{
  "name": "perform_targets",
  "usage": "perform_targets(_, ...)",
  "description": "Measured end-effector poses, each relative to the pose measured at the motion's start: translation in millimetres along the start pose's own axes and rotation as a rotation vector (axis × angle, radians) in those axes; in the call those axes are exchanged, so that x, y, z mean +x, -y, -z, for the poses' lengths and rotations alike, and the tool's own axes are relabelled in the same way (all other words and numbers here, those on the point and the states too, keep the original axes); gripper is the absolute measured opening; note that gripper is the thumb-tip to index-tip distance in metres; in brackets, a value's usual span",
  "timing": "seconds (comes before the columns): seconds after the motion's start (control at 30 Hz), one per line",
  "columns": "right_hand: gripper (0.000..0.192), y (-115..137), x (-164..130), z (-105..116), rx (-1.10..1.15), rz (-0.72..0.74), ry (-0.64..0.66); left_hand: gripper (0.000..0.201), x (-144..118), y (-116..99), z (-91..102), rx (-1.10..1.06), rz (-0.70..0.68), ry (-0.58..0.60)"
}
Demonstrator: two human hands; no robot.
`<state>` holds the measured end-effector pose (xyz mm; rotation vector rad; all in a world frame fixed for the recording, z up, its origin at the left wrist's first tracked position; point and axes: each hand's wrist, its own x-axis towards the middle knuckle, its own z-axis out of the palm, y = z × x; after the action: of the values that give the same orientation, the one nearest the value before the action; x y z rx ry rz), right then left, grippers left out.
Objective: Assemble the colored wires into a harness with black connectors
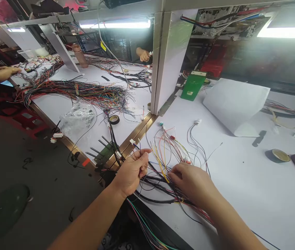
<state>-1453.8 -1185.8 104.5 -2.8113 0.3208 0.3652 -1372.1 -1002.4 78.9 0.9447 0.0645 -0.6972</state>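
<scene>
My left hand (pixel 133 172) is closed, thumb against curled fingers, pinching thin wires. Just above it a small white connector (pixel 132 141) sticks up, seemingly on wires from that grip. My right hand (pixel 194 180) lies palm down over the wire harness (pixel 160 187), its fingers curled around loose wires; the fingertips are partly hidden. Black-wrapped branches of the harness run between both hands. Yellow wires (pixel 160 161) stand up between the hands. Beyond the right hand, thin wires fan out to a red connector (pixel 173 138), a teal connector (pixel 161 123) and a white connector (pixel 197 122).
Left of my left hand stands a green fixture with metal pegs (pixel 106 152). Further off are a tape roll (pixel 114 119), a clear plastic bag (pixel 78 118) and a large wire bundle (pixel 79 90). An upright partition (pixel 169 59) divides the bench. White paper (pixel 237 104) stands right. Co-workers' hands show behind.
</scene>
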Motion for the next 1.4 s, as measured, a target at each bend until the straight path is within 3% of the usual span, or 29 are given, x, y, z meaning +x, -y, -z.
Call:
perform_targets(0.13,0.024,9.0,4.2,0.5,-0.084,-0.073,0.033,0.027,-2.5,0.8,-6.2,0.001,-0.027,-0.037)
perform_targets(0.23,0.024,14.2,5.2,2.1,-0.1,-0.078,0.037,0.026,-2.1,1.3,-8.3,-0.074,0.036,-0.041)
perform_targets(0.33,0.022,12.6,3.2,4.7,0.018,-0.096,0.022,0.021,0.9,2.1,-7.8,-0.138,0.047,-0.134)
perform_targets(0.43,0.019,6.6,-0.4,7.3,0.156,-0.02,0.039,0.017,4.0,3.1,-8.9,-0.173,0.011,-0.234)
perform_targets(0.6,0.03,0.8,-2.2,5.8,0.139,0.117,0.052,0.021,1.7,5.9,-15.6,-0.255,-0.035,-0.117)
perform_targets(0.77,0.025,4.0,4.1,4.9,-0.032,-0.021,0.034,0.05,-12.8,13.8,-17.3,-0.144,-0.187,-0.082)
perform_targets(0.93,0.021,22.3,10.1,10.0,-0.239,-0.035,0.091,0.073,-26.6,24.1,-16.2,-0.118,-0.238,-0.065)
perform_targets(1.07,0.012,34.2,10.9,7.1,-0.313,-0.002,0.139,0.062,-27.2,31.3,-13.6,-0.118,-0.168,-0.054)
perform_targets(1.2,0.022,25.7,10.7,-1.4,-0.275,-0.045,0.099,0.034,-21.2,33.7,-9.2,-0.137,-0.084,-0.061)
perform_targets(1.4,0.018,4.6,1.9,-1.0,0.049,-0.049,0.035,0.024,-12.6,27.9,-8.2,-0.111,0.034,-0.118)
